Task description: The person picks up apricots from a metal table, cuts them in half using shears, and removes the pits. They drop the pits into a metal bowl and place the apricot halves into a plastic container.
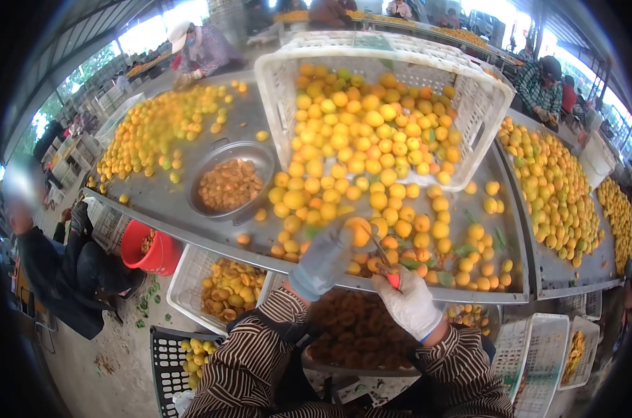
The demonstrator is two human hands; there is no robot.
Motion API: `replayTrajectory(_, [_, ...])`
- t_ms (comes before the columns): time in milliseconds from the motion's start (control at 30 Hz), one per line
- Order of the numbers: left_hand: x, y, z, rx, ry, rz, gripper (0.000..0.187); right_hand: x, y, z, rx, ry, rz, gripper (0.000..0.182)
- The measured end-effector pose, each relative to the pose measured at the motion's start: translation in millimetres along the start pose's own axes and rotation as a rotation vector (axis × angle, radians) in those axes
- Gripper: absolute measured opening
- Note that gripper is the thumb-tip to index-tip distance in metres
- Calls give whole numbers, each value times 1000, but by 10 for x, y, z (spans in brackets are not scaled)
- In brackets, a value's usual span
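Observation:
My left hand (326, 261), in a bluish glove, is closed around an orange-yellow fruit (358, 232) above the metal table's front edge. To its right, my right hand (408, 301), in a white glove, grips a knife (392, 278) with a red handle; its thin blade points up toward the fruit. Behind my hands, a white crate (278, 104) lies tipped on its side, with many yellow fruits (372, 132) spilling from it onto the table. A metal bowl (199, 198) of brownish pieces stands left of the crate. Striped sleeves cover both forearms.
Below the table are a white crate (183, 285) of halved fruit, a black crate (161, 362), a container of dark pieces (358, 331) and a red bucket (168, 254). A seated person (58, 272) is at the left; other people work behind the table and at the right.

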State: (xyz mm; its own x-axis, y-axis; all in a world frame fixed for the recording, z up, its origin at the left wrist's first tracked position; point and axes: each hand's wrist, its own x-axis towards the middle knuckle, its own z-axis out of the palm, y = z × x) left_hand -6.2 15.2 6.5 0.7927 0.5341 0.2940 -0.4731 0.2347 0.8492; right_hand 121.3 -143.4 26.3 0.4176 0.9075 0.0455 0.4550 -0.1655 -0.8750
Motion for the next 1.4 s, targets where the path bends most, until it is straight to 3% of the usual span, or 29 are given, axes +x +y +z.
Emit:
replayTrajectory(233, [-17, 107, 101, 102, 117, -92, 49, -20, -80, 19, -129, 42, -5, 29])
replayTrajectory(300, [-30, 160, 127, 332, 171, -64, 63, -5, -32, 37, -243, 39, 24, 28])
replayTrajectory(433, [-33, 145, 100, 589, 176, 45, 66, 2, 77, 113, -156, 28, -30, 29])
replayTrajectory(533, [-47, 47, 105, 649, 187, 72, 60, -9, -46, 126, -219, 30, 86, 30])
replayTrajectory(633, [-43, -205, 110, 169, 309, -210, 56, 1, 57, 256, -137, 24, 55, 30])
replayTrajectory(700, [25, -75, 300, -627, 313, -255, 54, -8, 108, 340, -142, 38, 66, 30])
replayTrajectory(733, [23, -92, 238, -630, 316, -255, 54, -9, 105, 336, -144, 35, 69, 30])
replayTrajectory(833, [21, -47, 131, -241, 135, -231, 55, 13, 55, 261, -184, 43, 63, 29])
replayTrajectory(933, [8, 155, 197, -342, 146, -190, 54, 1, -96, 161, -147, 39, 76, 28])
replayTrajectory(1000, [-18, 288, 122, 304, 152, -253, 52, -12, -232, 90, -191, 5, 141, 28])
replayTrajectory(1100, [7, 226, 78, 540, 116, -60, 49, -20, -178, 105, -149, 18, 87, 27])
replayTrajectory(1333, [-51, -233, -70, 705, 246, -140, 44, -41, 14, 330, -68, 59, 119, 27])
replayTrajectory(1400, [2, -189, 60, -224, 192, -237, 47, -27, 60, 374, -76, 58, 136, 28])
